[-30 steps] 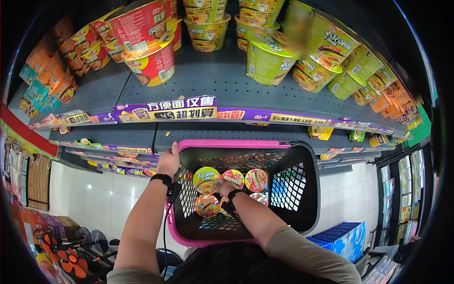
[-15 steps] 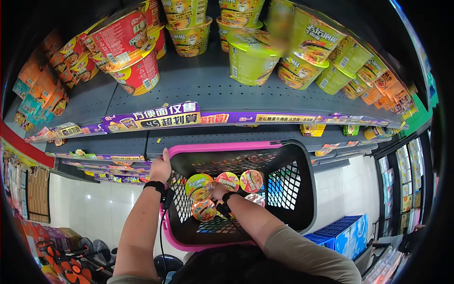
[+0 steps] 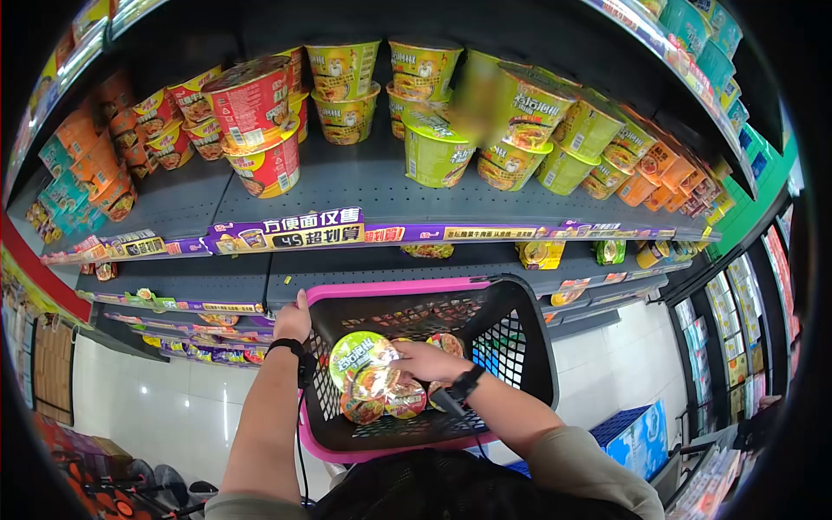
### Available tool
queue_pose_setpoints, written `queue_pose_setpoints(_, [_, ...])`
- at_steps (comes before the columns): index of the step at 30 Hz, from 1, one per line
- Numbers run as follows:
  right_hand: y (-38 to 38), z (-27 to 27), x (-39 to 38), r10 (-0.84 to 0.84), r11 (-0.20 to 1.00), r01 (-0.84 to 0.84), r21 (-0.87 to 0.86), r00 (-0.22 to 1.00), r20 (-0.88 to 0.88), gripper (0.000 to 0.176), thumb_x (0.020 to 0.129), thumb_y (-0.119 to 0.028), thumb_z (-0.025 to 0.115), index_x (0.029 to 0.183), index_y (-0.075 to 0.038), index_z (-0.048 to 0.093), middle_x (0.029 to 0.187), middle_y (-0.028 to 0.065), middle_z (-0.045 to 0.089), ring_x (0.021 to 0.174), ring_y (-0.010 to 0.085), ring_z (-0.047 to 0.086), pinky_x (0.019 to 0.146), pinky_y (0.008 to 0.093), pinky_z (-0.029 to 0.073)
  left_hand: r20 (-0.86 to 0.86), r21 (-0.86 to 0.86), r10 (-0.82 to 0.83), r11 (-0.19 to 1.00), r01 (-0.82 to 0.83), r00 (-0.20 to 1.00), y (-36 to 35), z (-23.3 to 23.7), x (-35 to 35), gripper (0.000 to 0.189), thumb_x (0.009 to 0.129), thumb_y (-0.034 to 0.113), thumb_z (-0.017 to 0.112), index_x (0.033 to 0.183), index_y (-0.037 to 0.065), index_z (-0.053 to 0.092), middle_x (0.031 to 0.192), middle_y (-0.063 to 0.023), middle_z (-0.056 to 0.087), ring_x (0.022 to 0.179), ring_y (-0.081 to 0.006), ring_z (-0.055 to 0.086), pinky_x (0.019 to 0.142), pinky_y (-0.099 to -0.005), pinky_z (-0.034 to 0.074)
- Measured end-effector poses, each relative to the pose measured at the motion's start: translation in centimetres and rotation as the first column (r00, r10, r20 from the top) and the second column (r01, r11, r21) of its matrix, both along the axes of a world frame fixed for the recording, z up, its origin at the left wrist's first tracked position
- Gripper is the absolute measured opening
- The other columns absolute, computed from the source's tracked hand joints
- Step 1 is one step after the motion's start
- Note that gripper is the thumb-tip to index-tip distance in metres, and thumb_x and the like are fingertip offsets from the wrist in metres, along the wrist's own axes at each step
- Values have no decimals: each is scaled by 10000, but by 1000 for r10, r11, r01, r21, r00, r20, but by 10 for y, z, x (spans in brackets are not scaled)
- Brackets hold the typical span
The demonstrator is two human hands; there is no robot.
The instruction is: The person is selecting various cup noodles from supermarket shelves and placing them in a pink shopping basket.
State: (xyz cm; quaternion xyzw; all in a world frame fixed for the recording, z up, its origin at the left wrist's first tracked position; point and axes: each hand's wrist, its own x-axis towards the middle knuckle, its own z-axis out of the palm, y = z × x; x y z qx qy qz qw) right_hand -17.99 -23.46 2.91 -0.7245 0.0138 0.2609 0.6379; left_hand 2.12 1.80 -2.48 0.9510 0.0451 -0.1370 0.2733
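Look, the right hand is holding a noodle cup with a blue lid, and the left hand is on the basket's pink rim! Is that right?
Not quite: the lid isn't blue. The head view shows the right hand holding a noodle cup with a green lid, and the left hand is on the basket's pink rim.
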Motion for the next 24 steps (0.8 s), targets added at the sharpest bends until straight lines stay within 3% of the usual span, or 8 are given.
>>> queue_pose_setpoints(3, [-19,65,-20,-39,996,36,82,998,39,348,991,-160,527,1308,-22,496,1019,44,660,822,89,629,719,250,530,-4,-14,13,1000,-13,1000,0,10,-7,751,979,571,229,1102,-45,641,1130,-284,623,1123,-418,567,973,-478,432])
queue_pose_setpoints(7, [-34,145,-37,-151,982,108,156,944,295,376,997,-119,496,1360,-28,454,1095,46,639,936,95,617,749,258,533,4,-7,21,1000,-21,1000,-1,7,-7,747,979,572,226,1125,-35,635,1161,-273,615,1135,-409,564,980,-473,431])
queue_pose_setpoints(8, [-41,166,-38,-132,991,115,74,939,316,385,999,-104,483,1375,-35,441,1114,50,632,951,101,619,753,262,537,-1,-12,16,1000,-16,1000,0,7,-7,749,979,574,223,1130,-35,632,1169,-272,613,1137,-406,565,982,-470,431])
queue_pose_setpoints(11, [-41,225,-37,-302,951,295,90,839,453,401,990,-136,513,1370,-25,450,1015,40,660,746,94,618,705,246,525,1,-22,12,1000,-12,1000,0,9,-9,756,978,576,218,1137,-38,629,1175,-273,611,1139,-404,565,984,-466,431])
queue_pose_setpoints(13, [-37,258,-28,-403,906,409,113,746,531,373,986,-146,511,1330,-6,478,996,49,659,742,107,629,685,247,527,7,-26,17,1000,-17,1000,0,14,-12,759,978,576,214,1138,-40,628,1174,-275,611,1140,-404,565,984,-464,432])
queue_pose_setpoints(17, [-42,313,5,-512,835,525,165,631,583,347,986,-177,518,1308,-48,511,882,11,644,729,86,613,691,224,502,5,-30,21,999,-21,1000,1,21,-15,764,976,578,222,1134,-46,632,1172,-278,611,1145,-403,563,986,-462,431])
queue_pose_setpoints(20, [-58,336,42,-500,840,520,155,632,591,304,992,-205,508,1255,-56,538,891,29,653,737,99,617,694,237,503,5,-38,20,999,-20,1000,2,15,-13,761,972,582,233,1129,-43,639,1172,-278,611,1146,-401,563,989,-461,429])
queue_pose_setpoints(24, [-82,340,90,-614,775,592,223,619,490,224,994,-219,493,1128,-56,569,892,62,663,753,128,626,689,261,507,-2,-39,24,999,-24,1000,2,13,-11,756,967,585,247,1134,-38,641,1179,-275,610,1154,-396,562,995,-457,426])
